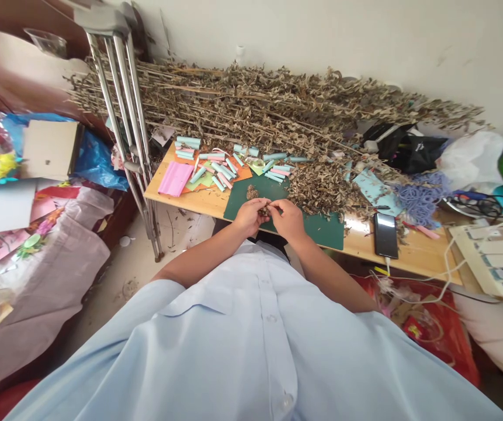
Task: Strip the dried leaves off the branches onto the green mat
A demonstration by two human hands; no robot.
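Both hands meet at the near edge of a dark green mat (328,231). My left hand (251,216) is closed around a small clump of dried leaves (266,211). Against the same clump, my right hand (287,220) pinches with thumb and forefinger; its other fingers curl in. Just beyond my left hand sits a small brown wad of dried leaf (252,192) on the mat. To the right of the hands lies a loose heap of dried leaves (316,188). Several blue and pink paper rolls (222,171) lie past the mat's left corner.
Long bundles of dried stalks (251,105) run along the wall. Metal crutches (124,105) stand at the table's left end. A pink paper stack (176,178), a phone (385,235) with a cable, purple yarn (422,196) and a power strip (488,260) are on the table.
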